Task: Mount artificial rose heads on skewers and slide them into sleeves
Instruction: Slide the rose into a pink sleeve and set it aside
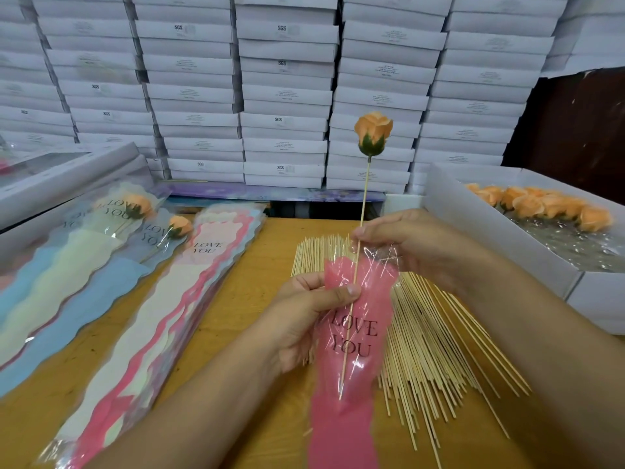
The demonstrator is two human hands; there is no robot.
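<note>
An orange rose head [373,132] sits on top of a wooden skewer [364,198] held nearly upright. The skewer's lower half is inside a pink "LOVE YOU" sleeve [351,340]. My right hand [406,242] pinches the skewer and the sleeve's clear top edge. My left hand [304,319] grips the sleeve's left edge with the thumb on its front. A pile of loose skewers [436,360] lies on the table under the sleeve. A white box [473,228] at the right holds several orange rose heads [548,206].
A stack of unfilled sleeves [162,319] lies left of centre on the wooden table [236,306]. Two filled sleeves with roses [138,208] lie further left on pastel sleeves. White boxes [284,96] are stacked high along the back.
</note>
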